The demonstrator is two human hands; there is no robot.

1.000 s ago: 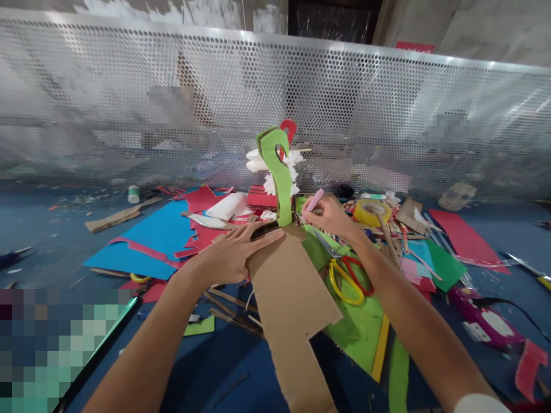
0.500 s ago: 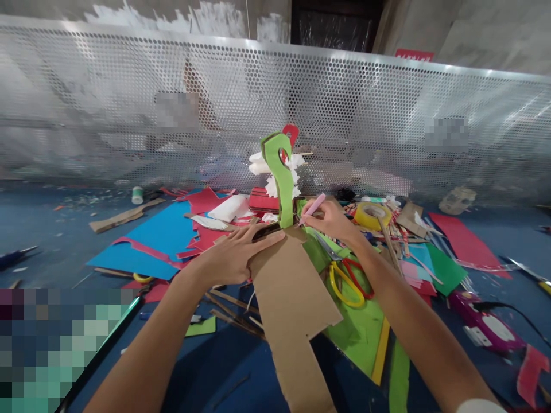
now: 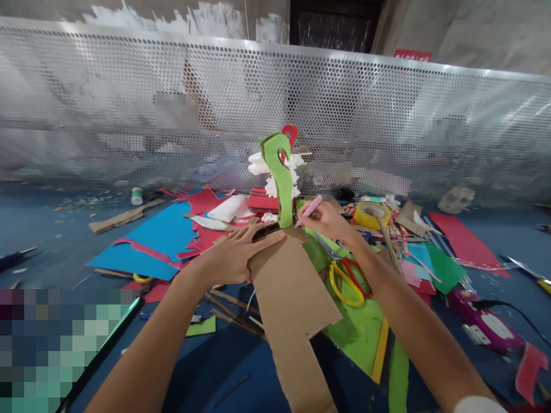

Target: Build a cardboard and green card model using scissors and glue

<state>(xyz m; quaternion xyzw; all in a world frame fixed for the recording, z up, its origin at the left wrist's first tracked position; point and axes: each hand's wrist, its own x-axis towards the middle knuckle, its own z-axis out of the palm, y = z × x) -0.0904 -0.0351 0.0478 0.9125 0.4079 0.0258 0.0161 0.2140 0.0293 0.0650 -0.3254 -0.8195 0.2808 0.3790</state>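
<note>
My right hand [image 3: 329, 221] grips a pink pen [image 3: 310, 209], its lower end at the far edge of a brown cardboard piece [image 3: 293, 287]. Across from it, my left hand [image 3: 232, 252] lies with fingers stretched out and its thumb on the cardboard, pressing near the far left corner. A green curved, hook-shaped piece [image 3: 282, 183] with layered cardboard edges stands upright just beyond the cardboard, between my hands. Scissors [image 3: 344, 281] with yellow and red handles rest below my right wrist, on green sheets [image 3: 357, 338].
Blue sheet [image 3: 150, 235] and red paper scraps [image 3: 204, 201] spread to the left. Toward the right lie a yellow tape roll [image 3: 372, 214], a purple device [image 3: 486, 321] with a cord and a red strip [image 3: 467, 241]. Behind the table stands a perforated metal panel [image 3: 327, 115].
The pink pen and my right hand have shifted very slightly left. My left hand and the cardboard have stayed in place.
</note>
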